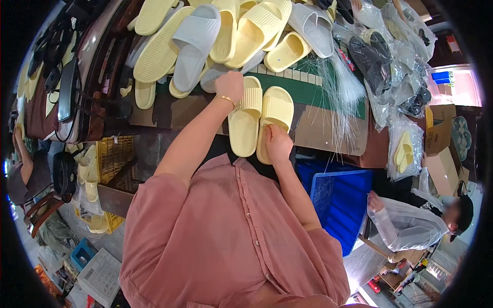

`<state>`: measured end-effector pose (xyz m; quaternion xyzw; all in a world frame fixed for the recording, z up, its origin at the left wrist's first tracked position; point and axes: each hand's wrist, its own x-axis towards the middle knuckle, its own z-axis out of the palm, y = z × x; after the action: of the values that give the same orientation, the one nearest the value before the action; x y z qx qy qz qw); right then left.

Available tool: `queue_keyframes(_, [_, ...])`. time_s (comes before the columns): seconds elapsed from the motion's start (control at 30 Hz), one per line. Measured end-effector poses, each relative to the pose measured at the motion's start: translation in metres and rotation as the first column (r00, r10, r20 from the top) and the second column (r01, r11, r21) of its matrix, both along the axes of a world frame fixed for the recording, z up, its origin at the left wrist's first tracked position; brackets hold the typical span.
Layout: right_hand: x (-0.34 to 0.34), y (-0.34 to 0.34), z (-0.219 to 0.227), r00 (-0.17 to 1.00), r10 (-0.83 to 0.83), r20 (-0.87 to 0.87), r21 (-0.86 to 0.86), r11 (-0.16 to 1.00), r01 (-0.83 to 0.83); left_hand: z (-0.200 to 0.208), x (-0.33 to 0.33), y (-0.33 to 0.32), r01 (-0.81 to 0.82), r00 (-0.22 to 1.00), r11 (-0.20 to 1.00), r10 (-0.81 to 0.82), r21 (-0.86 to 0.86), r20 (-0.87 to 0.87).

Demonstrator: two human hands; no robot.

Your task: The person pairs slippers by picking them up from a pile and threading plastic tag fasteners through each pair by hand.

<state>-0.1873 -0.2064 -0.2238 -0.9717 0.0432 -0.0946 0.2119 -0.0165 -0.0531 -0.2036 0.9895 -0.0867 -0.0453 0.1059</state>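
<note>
Two pale yellow slide slippers stand side by side at the near edge of the table, toes away from me. My left hand (229, 86) is closed at the outer toe side of the left slipper (244, 131), whose strap is ribbed; its fingertips are partly hidden. At the heel end of the right slipper (278, 102), my right hand (278, 143) is closed round the inner edge of the sole. Just beyond my left hand lies a grey slide slipper (193, 43), in a heap with more yellow slippers (162, 46).
Bagged dark slippers (370, 56) lie at the far right, beside a bundle of clear plastic strands (339, 97). A blue crate (341, 205) is below the table's right edge. Another person (411, 220) sits to the right. Yellow crates (114, 159) stand at the left.
</note>
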Motion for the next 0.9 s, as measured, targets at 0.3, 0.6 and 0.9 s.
queue_keyframes(0.3, [-0.001, -0.008, 0.009, 0.988, 0.066, 0.139, 0.111, 0.99, -0.082, -0.016, -0.028, -0.018, 0.183, 0.96, 0.865, -0.055, -0.468, 0.274])
queue_keyframes(0.6, [-0.004, -0.016, 0.007, 0.968, 0.116, 0.222, 0.093, 0.986, -0.139, -0.023, -0.039, -0.018, 0.141, 0.966, 0.849, -0.004, -0.509, 0.26])
queue_keyframes(0.9, [0.007, -0.009, 0.002, 0.985, 0.005, 0.172, -0.08, 0.997, 0.009, -0.021, -0.052, -0.019, 0.108, 0.967, 0.868, 0.022, -0.484, 0.255])
